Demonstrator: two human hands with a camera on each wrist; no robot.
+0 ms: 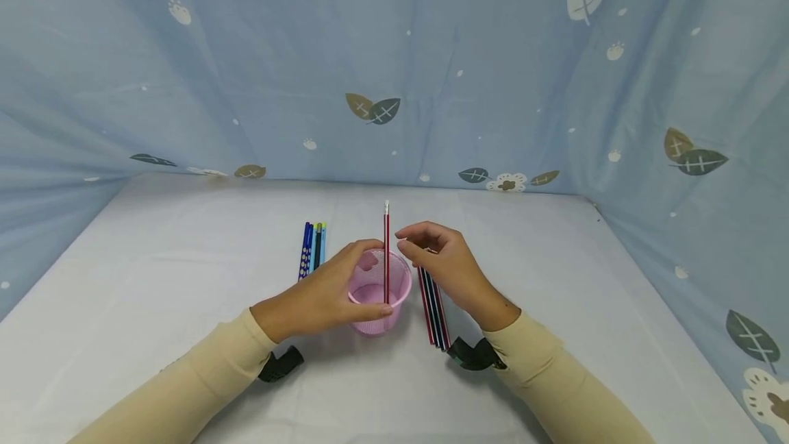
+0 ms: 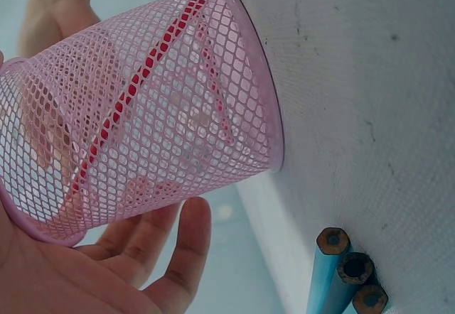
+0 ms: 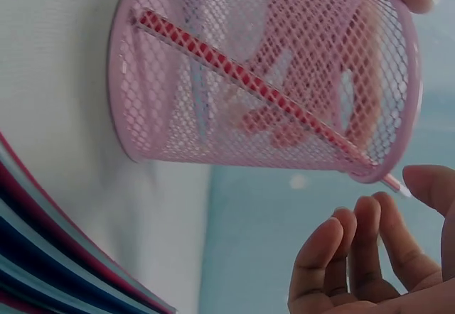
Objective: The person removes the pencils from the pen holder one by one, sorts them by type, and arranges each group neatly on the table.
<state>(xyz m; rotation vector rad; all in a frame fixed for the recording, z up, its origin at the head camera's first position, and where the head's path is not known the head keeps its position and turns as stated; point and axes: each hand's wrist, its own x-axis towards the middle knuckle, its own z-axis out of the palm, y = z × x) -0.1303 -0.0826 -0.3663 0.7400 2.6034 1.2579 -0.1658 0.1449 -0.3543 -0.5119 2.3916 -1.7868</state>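
My left hand (image 1: 329, 293) grips the rim of a pink mesh pencil cup (image 1: 372, 326), thumb on the near side and fingers around the far side. Inside the cup a red pencil (image 1: 386, 238) leans against the wall, its eraser end sticking up above the rim. Beside that end, to its right, is my right hand (image 1: 446, 262), thumb and fingers apart and nothing between them. In the right wrist view, the pencil's tip end (image 3: 146, 19) is down at the cup's base. Below my right hand lie several red and dark striped pencils (image 1: 435, 317), partly hidden by it.
Left of the cup lies a group of blue and dark pencils (image 1: 313, 249), partly covered by my left hand. A white cloth (image 1: 524, 245) covers the table. Blue leaf-patterned fabric (image 1: 431, 53) hangs behind it and along the sides.
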